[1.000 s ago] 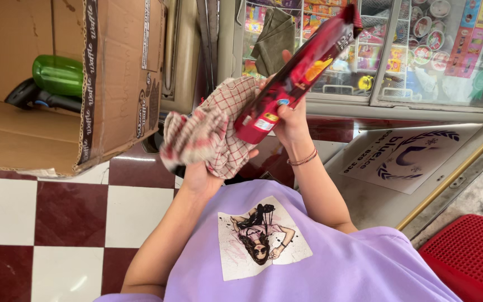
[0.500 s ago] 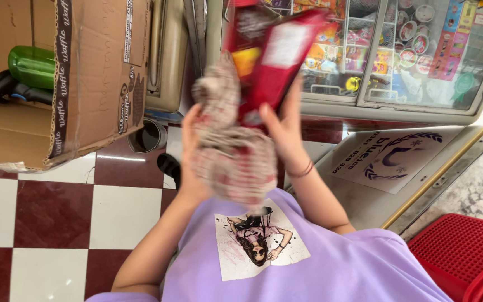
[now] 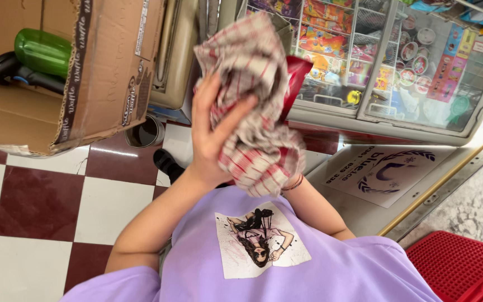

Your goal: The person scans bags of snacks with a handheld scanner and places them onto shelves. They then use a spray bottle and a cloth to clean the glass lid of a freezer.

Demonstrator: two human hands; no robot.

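Head view. Your left hand [image 3: 211,131] is raised in front of your chest, fingers [image 3: 231,117] spread wide and pressed onto a red-and-white checked cloth [image 3: 255,106]. The cloth is bunched around a red packet [image 3: 294,78], of which only one edge shows at the cloth's right side. Your right hand is hidden behind the cloth; only its wrist with a thin bracelet [image 3: 293,183] shows below the bundle, so I cannot tell how its fingers sit, though the packet presumably rests in them.

Judgement on the wipe: the cloth is thick and folded over itself, so the left palm probably feels little of the packet surface. Flatten one layer against the packet and draw it along the length rather than kneading the bundle. Keep the hidden hand's grip near one end, so the wiped face stays free. A loose cloth tail hangs toward your purple shirt [image 3: 308,274]; gather it in.

Surroundings: open cardboard box [image 3: 113,67] at upper left holds a green bottle [image 3: 43,51] and a black handled tool [image 3: 6,70]. A glass-lidded freezer chest [image 3: 409,67] stands ahead, a red plastic crate [image 3: 465,268] at lower right, a checked tile floor [image 3: 40,201] below.
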